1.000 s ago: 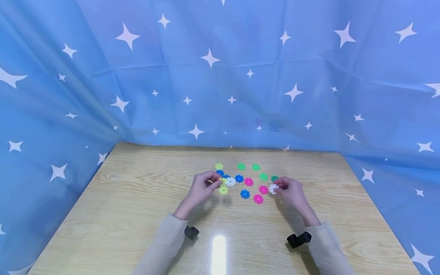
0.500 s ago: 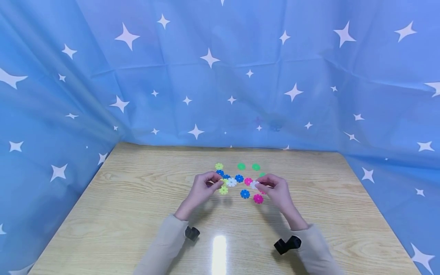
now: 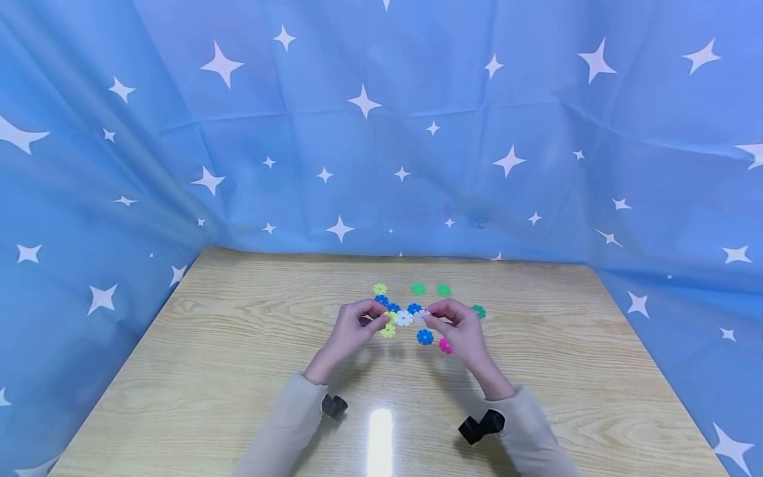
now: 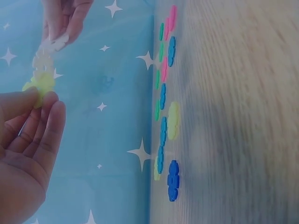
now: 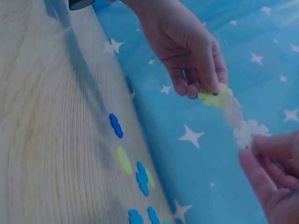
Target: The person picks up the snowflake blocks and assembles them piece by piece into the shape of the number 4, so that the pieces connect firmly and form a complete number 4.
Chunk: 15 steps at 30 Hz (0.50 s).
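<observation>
right wrist: right grip (image 5: 278, 176) pinches a white disc (image 5: 248, 131) by its edge.

A blue cloth backdrop (image 3: 381, 139), printed with white four-pointed stars (image 3: 509, 161), hangs behind the desk (image 3: 238, 344) and along both sides, lightly creased. The desktop is pale, grained wood, with a bright strip of reflected light (image 3: 379, 444) toward the viewer. A faint, blurred mark (image 3: 479, 217) low on the cloth may be print.
</observation>
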Available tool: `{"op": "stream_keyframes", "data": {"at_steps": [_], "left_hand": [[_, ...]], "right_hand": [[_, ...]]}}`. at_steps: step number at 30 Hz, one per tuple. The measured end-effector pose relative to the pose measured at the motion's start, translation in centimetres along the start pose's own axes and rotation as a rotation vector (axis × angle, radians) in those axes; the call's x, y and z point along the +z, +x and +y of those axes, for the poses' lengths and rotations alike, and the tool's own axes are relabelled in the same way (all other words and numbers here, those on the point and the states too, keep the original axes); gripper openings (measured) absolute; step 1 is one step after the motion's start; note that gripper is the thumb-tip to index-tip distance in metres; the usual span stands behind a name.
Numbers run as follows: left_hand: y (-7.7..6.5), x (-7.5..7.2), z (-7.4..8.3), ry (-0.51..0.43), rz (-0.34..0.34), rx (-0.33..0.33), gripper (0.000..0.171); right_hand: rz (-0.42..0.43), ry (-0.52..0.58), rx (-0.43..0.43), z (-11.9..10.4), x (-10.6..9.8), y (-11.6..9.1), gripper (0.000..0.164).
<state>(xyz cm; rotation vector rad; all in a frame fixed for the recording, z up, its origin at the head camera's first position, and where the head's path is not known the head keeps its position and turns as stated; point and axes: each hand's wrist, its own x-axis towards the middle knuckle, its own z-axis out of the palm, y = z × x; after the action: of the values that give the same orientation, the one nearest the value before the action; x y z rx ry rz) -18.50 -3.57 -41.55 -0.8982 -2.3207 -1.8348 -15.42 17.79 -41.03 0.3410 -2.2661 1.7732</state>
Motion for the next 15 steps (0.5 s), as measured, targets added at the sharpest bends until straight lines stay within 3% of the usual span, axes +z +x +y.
{"op": "stream_keyframes", "data": {"at_steps": [8,15], "left_hand": [[0.0,0.0,0.1,-0.02,0.007,-0.01,0.006],[-0.1,0.0,0.2,-0.061,0.01,-0.018,0.007]], "right_hand": [[0.025,0.015,0.023,0.1,0.3,0.0,0.009],[0.058,0.105,0.087,2.5,0.3,0.2,0.014]]}}
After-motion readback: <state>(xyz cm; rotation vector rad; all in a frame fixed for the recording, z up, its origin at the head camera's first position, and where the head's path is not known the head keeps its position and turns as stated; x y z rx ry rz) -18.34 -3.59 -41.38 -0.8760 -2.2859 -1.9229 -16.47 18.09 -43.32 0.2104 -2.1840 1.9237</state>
